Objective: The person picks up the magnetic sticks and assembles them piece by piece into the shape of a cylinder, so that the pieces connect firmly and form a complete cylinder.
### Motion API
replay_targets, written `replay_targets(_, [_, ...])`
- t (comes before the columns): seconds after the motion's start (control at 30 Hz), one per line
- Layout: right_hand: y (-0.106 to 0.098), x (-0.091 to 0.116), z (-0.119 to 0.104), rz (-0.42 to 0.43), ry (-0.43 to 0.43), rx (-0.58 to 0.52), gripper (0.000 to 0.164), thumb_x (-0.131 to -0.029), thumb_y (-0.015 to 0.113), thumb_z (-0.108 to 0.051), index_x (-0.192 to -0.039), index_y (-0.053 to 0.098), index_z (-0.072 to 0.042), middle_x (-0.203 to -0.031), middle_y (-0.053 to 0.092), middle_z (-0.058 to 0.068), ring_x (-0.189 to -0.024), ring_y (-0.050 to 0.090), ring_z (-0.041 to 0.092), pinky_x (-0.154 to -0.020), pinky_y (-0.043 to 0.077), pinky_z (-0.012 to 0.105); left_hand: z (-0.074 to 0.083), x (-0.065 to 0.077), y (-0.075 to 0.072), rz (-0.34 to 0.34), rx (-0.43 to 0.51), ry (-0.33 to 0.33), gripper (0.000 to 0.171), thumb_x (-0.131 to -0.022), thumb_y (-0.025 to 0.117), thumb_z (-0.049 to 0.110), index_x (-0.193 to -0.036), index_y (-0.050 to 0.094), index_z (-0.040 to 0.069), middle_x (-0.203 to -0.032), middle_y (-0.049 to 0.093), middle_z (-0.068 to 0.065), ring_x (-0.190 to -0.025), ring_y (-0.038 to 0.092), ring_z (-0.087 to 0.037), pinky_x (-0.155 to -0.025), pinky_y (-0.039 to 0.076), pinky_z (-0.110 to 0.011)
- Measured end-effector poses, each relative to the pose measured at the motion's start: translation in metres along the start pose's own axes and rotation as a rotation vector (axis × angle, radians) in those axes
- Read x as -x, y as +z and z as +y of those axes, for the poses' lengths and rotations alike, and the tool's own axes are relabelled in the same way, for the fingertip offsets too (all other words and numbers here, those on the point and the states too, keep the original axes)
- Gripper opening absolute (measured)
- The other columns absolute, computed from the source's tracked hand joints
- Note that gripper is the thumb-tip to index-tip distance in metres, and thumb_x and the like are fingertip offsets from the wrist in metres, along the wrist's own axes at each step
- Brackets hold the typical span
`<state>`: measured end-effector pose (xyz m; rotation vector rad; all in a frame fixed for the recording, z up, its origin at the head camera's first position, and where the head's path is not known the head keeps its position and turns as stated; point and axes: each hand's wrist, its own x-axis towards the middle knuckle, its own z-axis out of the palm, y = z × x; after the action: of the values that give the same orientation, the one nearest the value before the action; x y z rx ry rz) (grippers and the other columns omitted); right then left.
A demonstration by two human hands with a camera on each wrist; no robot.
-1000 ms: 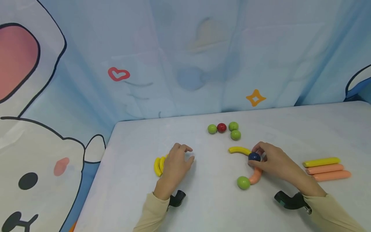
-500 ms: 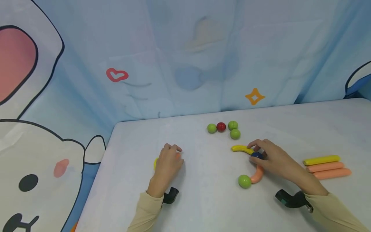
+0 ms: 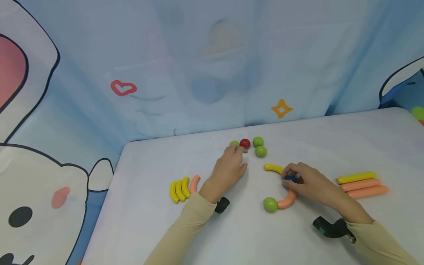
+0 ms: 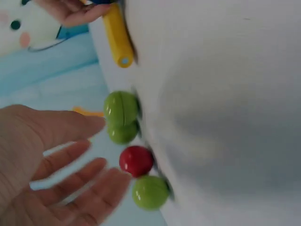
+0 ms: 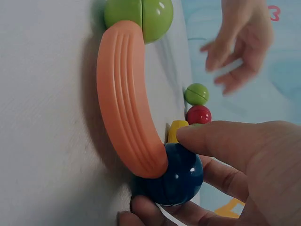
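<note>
My right hand (image 3: 309, 180) pinches a dark blue ball (image 5: 183, 179) between thumb and fingers. Joined at that ball are a curved orange stick (image 5: 124, 94), with a green ball (image 3: 270, 204) on its other end, and a curved yellow stick (image 3: 274, 168). In the head view my left hand (image 3: 228, 167) hovers near the loose balls at the back, its fingers loosely spread and holding nothing. A red ball (image 4: 136, 161) and several green balls (image 4: 150, 192) lie just beyond its fingertips in the left wrist view. One green ball is partly covered by that hand in the head view.
Left on the white table (image 3: 142, 228) lie several curved yellow sticks (image 3: 179, 190) and a curved orange stick (image 3: 194, 183). A straight yellow stick (image 3: 356, 177) and two straight orange sticks (image 3: 367, 191) lie at the right. A blue printed curtain (image 3: 185, 73) hangs behind.
My left hand has moved from above the curved sticks at the left to the balls at the back, uncovering those sticks. My right hand stays on the blue ball; the head view has shifted slightly.
</note>
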<state>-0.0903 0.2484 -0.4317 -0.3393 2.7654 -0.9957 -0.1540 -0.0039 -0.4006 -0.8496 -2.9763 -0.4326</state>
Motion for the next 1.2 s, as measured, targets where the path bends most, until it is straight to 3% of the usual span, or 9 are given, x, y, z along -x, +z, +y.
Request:
replay_targets(0.1, [-0.003,0.005,0.003,-0.011,0.012,-0.012,0.016,-0.097,0.075,-0.016,-0.107,0.066,-0.006,-0.098,0.061,0.004,-0.082,0.053,0.018,-0.068,0.049,0.030,0.015,-0.022,0.008,0.010,-0.144,0.167,0.033,-0.103,0.067,0.015,-0.135,0.064,0.007,-0.125,0.061,-0.008,-0.109,0.061,-0.019,-0.072,0.057,-0.023])
replay_targets(0.17, [-0.005,0.007,0.004,-0.020,0.026,-0.024,0.016,-0.097,0.074,-0.016,-0.107,0.066,-0.007,-0.098,0.061,0.003,-0.082,0.053,0.017,-0.068,0.048,0.028,0.021,-0.033,0.013,0.012,-0.233,0.233,0.032,-0.106,0.062,0.015,-0.137,0.064,0.008,-0.126,0.061,-0.007,-0.107,0.061,-0.017,-0.070,0.056,-0.019])
replay_targets(0.27, [-0.003,0.009,0.004,-0.035,0.026,-0.047,0.017,-0.098,0.074,-0.017,-0.108,0.065,-0.007,-0.098,0.061,0.003,-0.082,0.053,0.018,-0.067,0.048,0.028,0.023,-0.040,0.017,-0.025,-0.320,0.240,0.031,-0.109,0.058,0.016,-0.138,0.066,0.011,-0.129,0.061,-0.005,-0.109,0.061,-0.016,-0.070,0.057,-0.018])
replay_targets(0.37, [0.001,0.009,0.002,-0.041,0.017,-0.044,0.019,-0.098,0.074,-0.020,-0.110,0.065,-0.008,-0.099,0.061,0.003,-0.083,0.052,0.017,-0.068,0.047,0.028,0.022,-0.035,0.018,-0.091,-0.326,0.200,0.028,-0.108,0.059,0.016,-0.134,0.069,0.013,-0.127,0.062,-0.003,-0.111,0.061,-0.016,-0.071,0.058,-0.022])
replay_targets(0.5, [0.003,0.008,-0.001,-0.040,0.011,-0.035,0.040,-0.098,0.075,-0.024,-0.128,0.058,-0.003,-0.098,0.058,0.004,-0.083,0.050,0.017,-0.068,0.045,0.029,0.020,-0.018,0.017,-0.149,-0.211,0.150,0.025,-0.105,0.064,0.013,-0.129,0.073,0.014,-0.123,0.064,-0.002,-0.109,0.062,-0.016,-0.074,0.059,-0.025])
replay_targets(0.67, [0.001,0.008,0.000,-0.048,0.040,-0.004,0.064,-0.098,0.076,-0.028,-0.143,0.045,0.007,-0.101,0.056,0.008,-0.086,0.052,0.020,-0.074,0.047,0.035,0.013,0.006,0.013,-0.148,-0.022,0.090,0.023,-0.098,0.076,0.014,-0.121,0.076,0.013,-0.110,0.068,-0.001,-0.099,0.064,-0.014,-0.075,0.056,-0.022])
replay_targets(0.93, [-0.001,0.007,0.001,-0.057,0.003,0.012,0.061,-0.097,0.077,-0.026,-0.141,0.049,0.006,-0.110,0.059,0.013,-0.095,0.055,0.024,-0.084,0.052,0.046,0.000,0.032,0.012,-0.099,0.262,-0.054,0.030,-0.088,0.087,0.013,-0.114,0.075,0.006,-0.101,0.066,-0.002,-0.084,0.057,-0.009,-0.076,0.050,-0.017])
replay_targets(1.07, [0.004,0.001,-0.005,-0.074,-0.011,0.012,0.058,-0.096,0.077,-0.025,-0.139,0.052,0.004,-0.109,0.059,0.012,-0.094,0.056,0.024,-0.084,0.053,0.047,0.003,0.033,0.018,-0.064,0.332,-0.093,0.031,-0.089,0.086,0.012,-0.116,0.075,0.004,-0.105,0.064,-0.005,-0.089,0.059,-0.010,-0.081,0.051,-0.017])
replay_targets(1.2, [0.009,-0.004,-0.011,-0.093,-0.009,-0.001,0.056,-0.096,0.076,-0.025,-0.139,0.053,0.003,-0.112,0.058,0.015,-0.097,0.058,0.026,-0.087,0.055,0.051,0.009,0.032,0.026,-0.026,0.361,-0.090,0.031,-0.090,0.085,0.013,-0.118,0.075,0.003,-0.107,0.063,-0.006,-0.090,0.059,-0.010,-0.082,0.051,-0.015])
